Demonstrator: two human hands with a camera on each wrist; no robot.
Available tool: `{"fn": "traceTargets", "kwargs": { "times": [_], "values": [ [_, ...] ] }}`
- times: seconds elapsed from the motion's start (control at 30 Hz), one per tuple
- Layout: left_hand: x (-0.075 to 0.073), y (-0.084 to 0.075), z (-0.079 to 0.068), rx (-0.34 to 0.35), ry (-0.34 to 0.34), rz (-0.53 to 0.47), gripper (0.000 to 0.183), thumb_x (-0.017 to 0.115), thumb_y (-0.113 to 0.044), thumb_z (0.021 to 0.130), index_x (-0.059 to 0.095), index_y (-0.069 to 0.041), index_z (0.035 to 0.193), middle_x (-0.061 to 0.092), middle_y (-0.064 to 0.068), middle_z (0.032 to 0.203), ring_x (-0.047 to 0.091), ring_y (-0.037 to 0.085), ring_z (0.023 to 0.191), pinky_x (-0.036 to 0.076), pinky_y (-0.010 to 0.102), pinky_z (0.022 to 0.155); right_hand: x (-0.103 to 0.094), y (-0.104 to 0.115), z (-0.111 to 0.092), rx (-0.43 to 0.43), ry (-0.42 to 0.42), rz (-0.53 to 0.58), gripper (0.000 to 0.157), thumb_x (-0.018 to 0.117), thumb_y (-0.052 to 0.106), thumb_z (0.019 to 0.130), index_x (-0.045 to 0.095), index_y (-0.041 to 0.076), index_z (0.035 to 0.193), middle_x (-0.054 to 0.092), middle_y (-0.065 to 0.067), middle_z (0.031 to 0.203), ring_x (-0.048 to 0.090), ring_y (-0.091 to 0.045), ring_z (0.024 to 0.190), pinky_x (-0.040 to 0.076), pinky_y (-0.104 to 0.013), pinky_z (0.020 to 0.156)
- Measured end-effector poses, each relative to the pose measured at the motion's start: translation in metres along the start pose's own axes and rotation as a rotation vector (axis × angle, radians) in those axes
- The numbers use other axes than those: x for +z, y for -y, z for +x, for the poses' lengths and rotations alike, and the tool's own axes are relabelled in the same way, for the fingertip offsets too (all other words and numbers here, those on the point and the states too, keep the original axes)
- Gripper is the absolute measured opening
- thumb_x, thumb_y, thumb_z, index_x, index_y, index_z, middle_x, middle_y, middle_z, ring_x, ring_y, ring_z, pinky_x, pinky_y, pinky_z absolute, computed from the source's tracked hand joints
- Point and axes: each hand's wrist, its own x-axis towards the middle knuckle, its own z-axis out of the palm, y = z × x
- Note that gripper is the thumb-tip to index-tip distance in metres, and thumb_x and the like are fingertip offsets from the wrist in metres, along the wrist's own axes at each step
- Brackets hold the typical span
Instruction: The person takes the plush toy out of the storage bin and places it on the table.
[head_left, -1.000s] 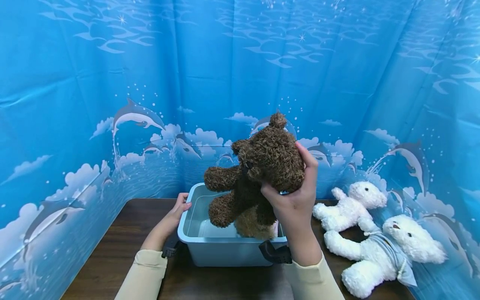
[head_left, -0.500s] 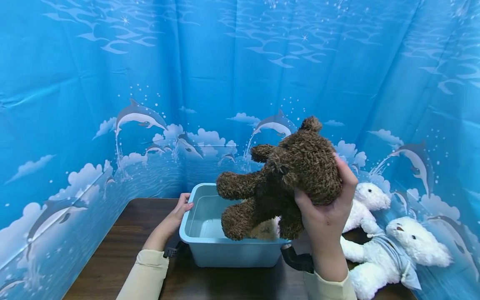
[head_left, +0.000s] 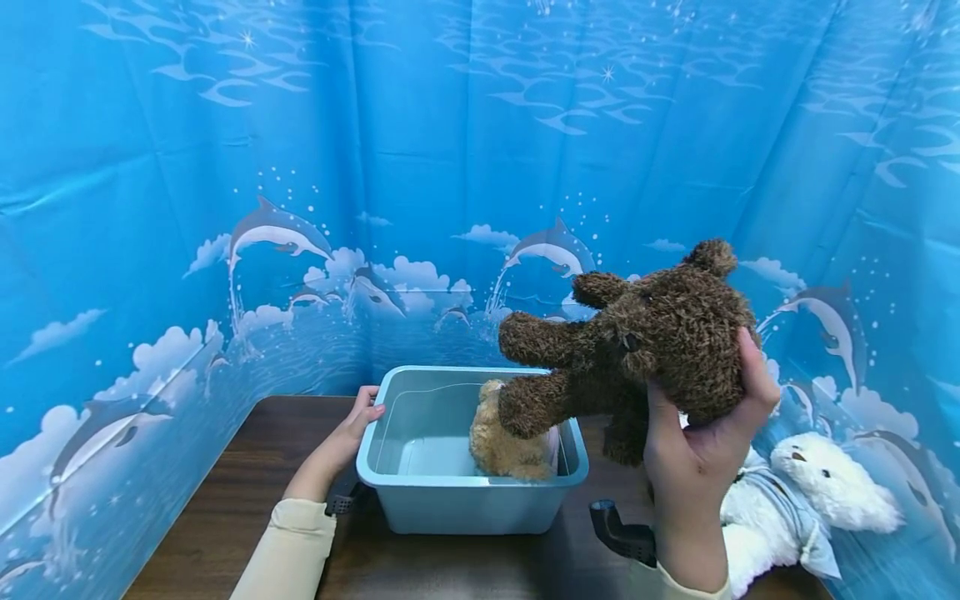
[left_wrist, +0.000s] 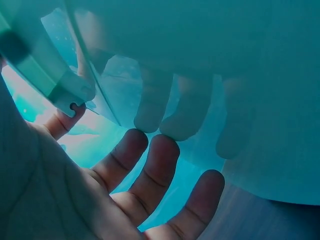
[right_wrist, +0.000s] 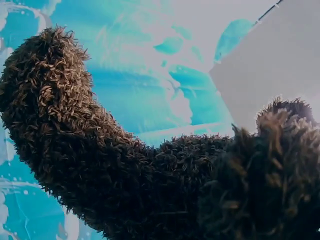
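Note:
My right hand [head_left: 701,454] holds a brown teddy bear [head_left: 686,333] by the back of its head, thumb under the jaw side, up above the table. The bear tilts with its limbs pointing left, one leg overlapping the right end of a light blue tub [head_left: 465,508]. In the right wrist view dark brown fur [right_wrist: 125,175] fills the lower part. My left hand [head_left: 348,433] grips the tub's left rim, thumb over the edge; its fingers [left_wrist: 160,155] lie along the outer wall in the left wrist view. A tan plush toy [head_left: 502,442] sits in the tub's right end.
A white plush bear with a blue scarf [head_left: 836,483] lies at the right on the dark wooden table [head_left: 247,500]. Another white plush toy is mostly hidden behind the right hand and brown bear. A blue dolphin-print curtain [head_left: 412,208] stands behind and along both sides.
My right hand has carried the brown bear rightward from over the tub, tipping it further over and uncovering the tan plush toy. The left hand stays on the rim.

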Motion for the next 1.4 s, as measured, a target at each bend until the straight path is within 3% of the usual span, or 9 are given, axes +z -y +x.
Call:
{"fn": "traceTargets", "kwargs": {
  "times": [0.17, 0.4, 0.57, 0.7, 0.93, 1.07, 1.23, 1.4],
  "values": [
    [0.0, -0.001, 0.0, 0.013, 0.004, 0.01, 0.059, 0.041, -0.048, 0.106, 0.024, -0.015, 0.152, 0.031, 0.019, 0.152, 0.04, 0.041, 0.14, 0.052, 0.04, 0.098, -0.011, -0.002, 0.001, 0.035, -0.06, 0.034, 0.074, 0.074, -0.012, 0.089, 0.036, -0.007, 0.151, 0.04, -0.024, 0.162, 0.047, -0.041, 0.149, 0.044, -0.042, 0.121],
    [-0.002, 0.0, -0.001, 0.016, -0.01, -0.001, 0.059, 0.043, -0.045, 0.106, 0.024, -0.013, 0.151, 0.032, 0.02, 0.15, 0.041, 0.041, 0.138, 0.054, 0.043, 0.1, -0.024, -0.006, -0.002, 0.077, -0.073, 0.045, 0.075, 0.07, -0.018, 0.087, 0.036, -0.006, 0.152, 0.039, -0.024, 0.163, 0.046, -0.042, 0.149, 0.045, -0.041, 0.121],
    [0.0, -0.004, -0.001, 0.016, -0.01, 0.007, 0.059, 0.043, -0.046, 0.106, 0.024, -0.014, 0.151, 0.032, 0.02, 0.15, 0.042, 0.042, 0.138, 0.056, 0.054, 0.104, -0.041, -0.016, -0.004, 0.081, -0.195, 0.134, 0.071, 0.07, -0.021, 0.085, 0.036, -0.006, 0.145, 0.04, -0.027, 0.16, 0.047, -0.045, 0.146, 0.047, -0.043, 0.119],
    [-0.001, -0.004, -0.001, 0.002, -0.009, 0.02, 0.059, 0.042, -0.048, 0.106, 0.023, -0.015, 0.151, 0.032, 0.019, 0.15, 0.042, 0.04, 0.137, 0.057, 0.051, 0.102, -0.054, -0.03, 0.002, 0.058, -0.252, 0.148, 0.071, 0.075, -0.02, 0.083, 0.036, -0.005, 0.141, 0.04, -0.028, 0.159, 0.047, -0.047, 0.145, 0.048, -0.045, 0.119],
    [0.0, -0.004, -0.002, -0.018, -0.008, 0.023, 0.058, 0.042, -0.048, 0.106, 0.024, -0.015, 0.15, 0.033, 0.02, 0.151, 0.044, 0.042, 0.139, 0.057, 0.051, 0.103, -0.072, -0.063, 0.002, 0.021, -0.103, -0.165, 0.058, 0.078, -0.008, 0.089, 0.047, -0.012, 0.137, 0.052, -0.009, 0.147, 0.052, -0.03, 0.141, 0.04, -0.034, 0.12],
    [0.001, -0.005, -0.002, -0.026, -0.011, 0.03, 0.058, 0.042, -0.048, 0.106, 0.024, -0.015, 0.15, 0.033, 0.019, 0.151, 0.043, 0.041, 0.138, 0.057, 0.051, 0.103, -0.078, -0.085, -0.002, 0.064, -0.064, -0.234, 0.06, 0.076, -0.011, 0.089, 0.048, -0.009, 0.143, 0.053, 0.002, 0.148, 0.053, -0.023, 0.141, 0.039, -0.03, 0.119],
    [0.0, -0.004, -0.003, -0.029, -0.003, 0.033, 0.059, 0.041, -0.048, 0.106, 0.022, -0.015, 0.152, 0.031, 0.02, 0.152, 0.043, 0.041, 0.138, 0.058, 0.051, 0.102, -0.087, -0.13, -0.014, 0.16, -0.032, -0.269, 0.068, 0.076, -0.015, 0.088, 0.05, -0.001, 0.149, 0.053, 0.0, 0.154, 0.052, -0.02, 0.146, 0.039, -0.029, 0.12],
    [0.0, -0.004, -0.003, -0.037, -0.003, 0.026, 0.058, 0.042, -0.048, 0.106, 0.022, -0.016, 0.15, 0.032, 0.019, 0.151, 0.045, 0.042, 0.137, 0.059, 0.053, 0.102, -0.087, -0.161, -0.03, 0.383, -0.023, -0.208, 0.071, 0.078, -0.009, 0.093, 0.05, 0.011, 0.155, 0.055, -0.002, 0.156, 0.055, -0.02, 0.145, 0.045, -0.028, 0.114]
  ]
}}
